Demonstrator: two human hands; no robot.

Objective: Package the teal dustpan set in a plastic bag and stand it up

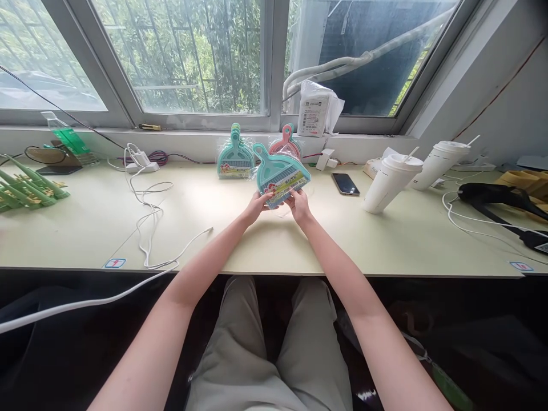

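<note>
1. While my left grip [258,206] is closed on the lower left corner of a teal dustpan set [276,166], my right grip [300,206] pinches its lower right edge, so both are clamped on the same thing.
2. I have the set tilted, face toward me, its round-holed handle pointing up and to the left; a printed label [286,185] crosses its lower front, below the brush bristles.
3. It is above the middle of the pale counter [257,249]; whether its bottom edge touches the surface, I cannot tell.
4. Just behind it, to the left, stands a teal dustpan stack [235,160] in clear wrapping, and directly behind is a pink dustpan stack [286,147], its lower part hidden by what I hold.
5. To the right of my hold lie a dark phone [346,184] and, past it, 2 white lidded cups with straws, the near cup [390,184] and the far cup [442,164].
6. Well off to the left, a white cable [148,228] winds across the surface, and green bundles [28,185] lie near the far end.
</note>
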